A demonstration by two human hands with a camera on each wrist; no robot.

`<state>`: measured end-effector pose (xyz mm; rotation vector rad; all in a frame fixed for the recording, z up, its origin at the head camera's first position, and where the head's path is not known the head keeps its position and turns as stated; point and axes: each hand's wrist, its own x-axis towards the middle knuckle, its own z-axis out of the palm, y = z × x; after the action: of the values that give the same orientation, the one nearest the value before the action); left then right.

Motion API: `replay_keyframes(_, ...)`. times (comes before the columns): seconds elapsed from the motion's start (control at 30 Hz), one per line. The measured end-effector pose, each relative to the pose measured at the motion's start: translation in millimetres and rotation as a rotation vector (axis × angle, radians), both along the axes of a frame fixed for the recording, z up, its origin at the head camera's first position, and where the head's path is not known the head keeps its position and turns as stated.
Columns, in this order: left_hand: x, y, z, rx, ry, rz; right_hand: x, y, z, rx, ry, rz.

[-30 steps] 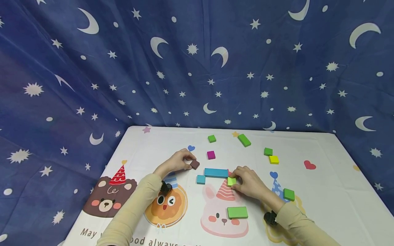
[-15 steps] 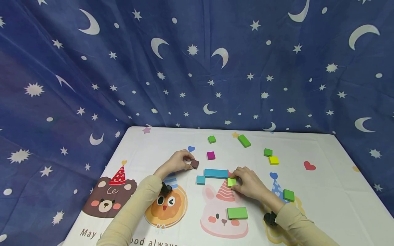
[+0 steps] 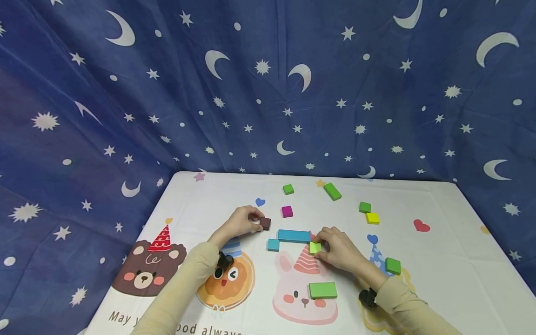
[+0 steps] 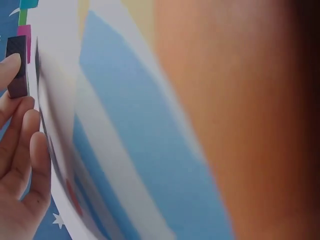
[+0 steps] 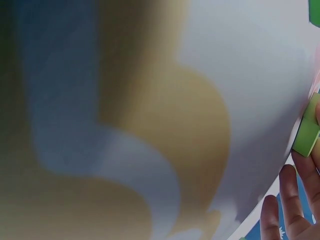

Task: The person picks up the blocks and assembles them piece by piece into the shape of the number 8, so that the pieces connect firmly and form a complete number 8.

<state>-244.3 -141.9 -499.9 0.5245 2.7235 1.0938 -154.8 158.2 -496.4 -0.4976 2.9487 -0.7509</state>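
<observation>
My left hand pinches a small dark brown block between thumb and fingers; the left wrist view shows the thumb across that brown block. Off to the right, my right hand pinches a lime-green block at the right end of a long blue block. In the right wrist view the lime-green block is partly cut off by the frame's edge. A small blue block lies at the long one's lower left corner. Beyond the brown block is a magenta block.
A light green oblong block lies nearer the body. Further back are a small green block, a longer green block, another green block and a yellow block. One more green block lies beyond the right wrist.
The brown block has turned slightly in my left hand, its edges now straighter to the long blue block. My right hand and the lime-green block stay in place.
</observation>
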Motion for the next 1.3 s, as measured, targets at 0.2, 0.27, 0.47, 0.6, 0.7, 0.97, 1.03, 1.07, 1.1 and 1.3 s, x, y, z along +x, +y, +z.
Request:
replay_keyframes(0.2,6.7,1.8,5.7,0.012,-0.022,0.023,0.1,0.5,1.6,-0.004,-0.002,0.004)
replay_keyframes(0.27,9.6,1.9,7.1,0.019,-0.023,0.026,0.4,0.3,1.8,-0.005,-0.002,0.006)
replay_keyframes(0.47,19.1,2.0,12.8,0.03,-0.021,0.03,-0.3,0.6,0.6,0.001,-0.011,0.0)
replay_keyframes(0.6,23.6,0.9,12.8,0.036,-0.006,0.04,-0.7,0.7,-0.2,0.002,-0.02,-0.005)
replay_keyframes(0.7,26.8,-0.5,12.1,0.037,0.0,0.055,-0.5,0.3,-0.5,0.003,-0.022,-0.007)
replay_keyframes(0.97,37.8,-7.9,13.6,0.046,0.017,0.049,-0.9,-0.4,-0.9,0.001,-0.006,0.002)
replay_keyframes(1.03,40.8,-9.1,14.7,0.044,0.014,0.051,-0.8,-0.7,-0.9,-0.001,-0.007,0.003)
replay_keyframes(1.07,42.2,-9.5,14.9,0.043,0.007,0.056,-0.8,-0.8,-1.0,-0.002,-0.007,0.003)
replay_keyframes(1.1,43.4,-9.9,14.7,0.04,0.004,0.062,-0.7,-0.8,-1.0,-0.003,-0.009,0.004)
replay_keyframes(1.3,52.8,-10.2,14.5,0.046,-0.014,0.083,0.0,0.3,-1.2,-0.003,-0.008,0.006)
